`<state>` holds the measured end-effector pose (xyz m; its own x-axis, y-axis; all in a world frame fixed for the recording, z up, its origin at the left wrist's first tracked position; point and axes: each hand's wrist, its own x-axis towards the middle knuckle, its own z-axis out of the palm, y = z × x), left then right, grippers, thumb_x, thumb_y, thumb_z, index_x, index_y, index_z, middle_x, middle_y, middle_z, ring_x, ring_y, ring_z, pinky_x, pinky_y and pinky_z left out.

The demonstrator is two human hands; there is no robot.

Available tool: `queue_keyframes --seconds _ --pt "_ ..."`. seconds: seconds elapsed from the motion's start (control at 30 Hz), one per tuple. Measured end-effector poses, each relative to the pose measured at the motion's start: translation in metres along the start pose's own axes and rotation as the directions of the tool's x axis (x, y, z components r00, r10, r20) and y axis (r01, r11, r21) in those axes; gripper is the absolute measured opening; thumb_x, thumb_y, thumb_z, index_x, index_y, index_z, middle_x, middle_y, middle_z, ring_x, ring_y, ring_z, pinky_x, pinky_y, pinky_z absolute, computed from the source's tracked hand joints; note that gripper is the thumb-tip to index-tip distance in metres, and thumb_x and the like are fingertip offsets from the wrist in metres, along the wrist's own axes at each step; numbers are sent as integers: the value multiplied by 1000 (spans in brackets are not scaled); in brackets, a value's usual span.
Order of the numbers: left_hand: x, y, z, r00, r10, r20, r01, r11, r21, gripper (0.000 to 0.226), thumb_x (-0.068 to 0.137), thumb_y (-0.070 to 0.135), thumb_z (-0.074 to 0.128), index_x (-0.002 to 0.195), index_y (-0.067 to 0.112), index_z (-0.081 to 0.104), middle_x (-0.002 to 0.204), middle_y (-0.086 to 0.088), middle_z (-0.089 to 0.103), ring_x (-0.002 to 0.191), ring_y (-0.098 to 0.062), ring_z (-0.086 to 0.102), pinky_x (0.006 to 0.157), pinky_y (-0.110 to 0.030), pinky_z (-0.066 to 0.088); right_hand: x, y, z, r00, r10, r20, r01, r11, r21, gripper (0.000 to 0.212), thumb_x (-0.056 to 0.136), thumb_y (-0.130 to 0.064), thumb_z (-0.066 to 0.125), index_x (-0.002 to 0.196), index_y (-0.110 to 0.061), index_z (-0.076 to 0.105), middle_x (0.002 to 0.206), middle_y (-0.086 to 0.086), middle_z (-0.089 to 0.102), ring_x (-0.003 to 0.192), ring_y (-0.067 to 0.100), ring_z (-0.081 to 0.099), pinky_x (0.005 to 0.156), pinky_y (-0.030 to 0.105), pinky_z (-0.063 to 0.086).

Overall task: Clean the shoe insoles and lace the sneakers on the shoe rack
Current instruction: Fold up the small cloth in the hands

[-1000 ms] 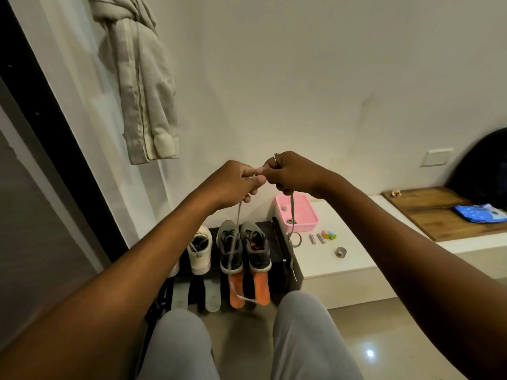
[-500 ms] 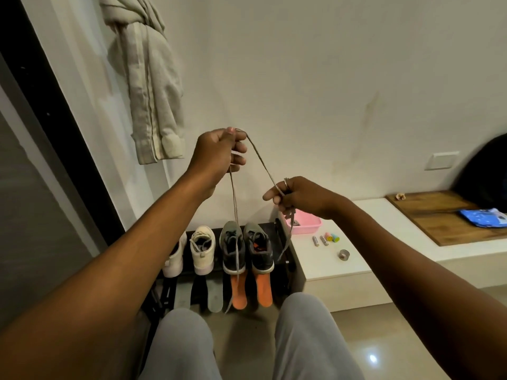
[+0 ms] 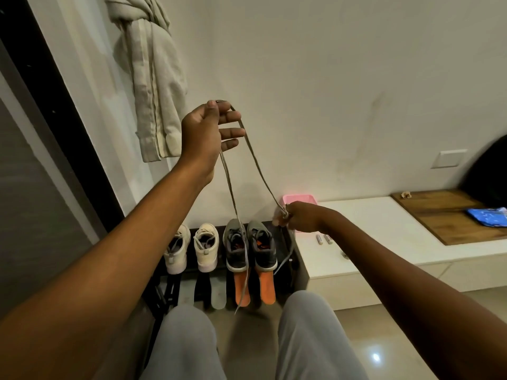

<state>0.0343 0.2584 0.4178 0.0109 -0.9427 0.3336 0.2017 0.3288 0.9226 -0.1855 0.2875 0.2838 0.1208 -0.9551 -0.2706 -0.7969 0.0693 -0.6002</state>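
Note:
A long grey shoelace (image 3: pixel 256 163) is stretched between my hands. My left hand (image 3: pixel 208 133) holds its middle up high, pinched between thumb and forefinger, the other fingers spread. My right hand (image 3: pixel 299 219) grips the lace lower down at the right. One lace end dangles over the grey sneakers (image 3: pixel 249 246) on the black shoe rack (image 3: pixel 288 242). A white pair (image 3: pixel 192 248) stands to their left. Two orange insoles (image 3: pixel 255 287) and a grey insole (image 3: pixel 218 294) lean below the shoes.
A pink tub (image 3: pixel 299 200) and small batteries (image 3: pixel 323 239) sit on a white ledge (image 3: pixel 370 229) right of the rack. A wooden board (image 3: pixel 450 215) with a blue packet (image 3: pixel 488 216) lies further right. A beige garment (image 3: pixel 151 78) hangs on the wall. My grey-trousered knees fill the bottom.
My hands, together a second ago, have spread apart: the left rose with the lace, the right dropped toward the pink tub, drawing the lace out.

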Motion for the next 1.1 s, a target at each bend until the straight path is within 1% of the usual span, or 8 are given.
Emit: queue_keyframes --seconds 0.17,0.4,0.53,0.63,0.77,0.9,1.03,1.1 --pt "-1 -4 1 999 -20 29 19 1000 22 33 110 31 35 100 18 63 88 2 75 72 -20 74 70 -36 59 -2 0 -3 999 -25 -45 36 969 245 20 96 0 56 102 -5 75 92 5 75 80 11 67 63 15 48" --pt "-4 -12 0 997 -54 61 49 996 77 34 110 32 35 99 20 64 89 3 75 76 -21 75 67 -33 58 -5 -5 -5 986 -159 -46 161 851 500 24 99 -1 55 116 -6 70 95 12 74 83 24 72 78 35 61" --pt "-4 -14 -2 995 -81 61 74 991 111 32 109 32 38 100 19 67 90 3 75 74 -19 74 65 -31 58 -6 -7 -5 981 -193 -37 175 777 605 21 97 -4 61 116 -5 71 93 14 72 78 28 70 82 43 59" --pt "-4 -18 -1 988 -143 61 126 967 221 25 106 30 46 103 19 69 89 3 74 62 -11 66 55 -24 52 -5 -9 -6 981 -191 -47 175 740 649 18 95 -5 65 111 -2 71 92 17 72 78 29 70 82 45 59" --pt "-7 -29 -4 954 -259 155 166 879 447 18 98 31 62 105 16 69 88 2 69 61 -10 51 48 -19 40 -3 -15 -9 963 -201 -181 270 727 632 14 89 -8 73 99 1 72 86 19 72 78 29 70 79 43 58" --pt "-18 -43 -3 886 -341 315 67 765 641 18 89 29 76 100 15 75 78 8 67 64 -7 54 55 -20 41 -5 -24 -12 934 -215 -287 354 677 646 8 87 -8 76 93 -3 74 84 15 72 79 30 70 73 40 60" --pt "-20 -54 -3 891 -312 331 -9 715 699 15 81 32 83 89 19 80 89 1 76 94 -20 69 85 -40 54 -7 -31 -13 914 -247 -322 399 691 603 13 89 -11 76 99 -3 77 92 20 75 83 31 73 72 35 59" --pt "-19 -55 -4 896 -308 320 -11 706 709 16 80 34 83 88 20 81 91 2 76 95 -19 68 86 -41 54 -8 -32 -13 907 -244 -343 408 704 581 16 89 -11 76 101 -2 77 94 19 76 85 30 75 74 37 61"
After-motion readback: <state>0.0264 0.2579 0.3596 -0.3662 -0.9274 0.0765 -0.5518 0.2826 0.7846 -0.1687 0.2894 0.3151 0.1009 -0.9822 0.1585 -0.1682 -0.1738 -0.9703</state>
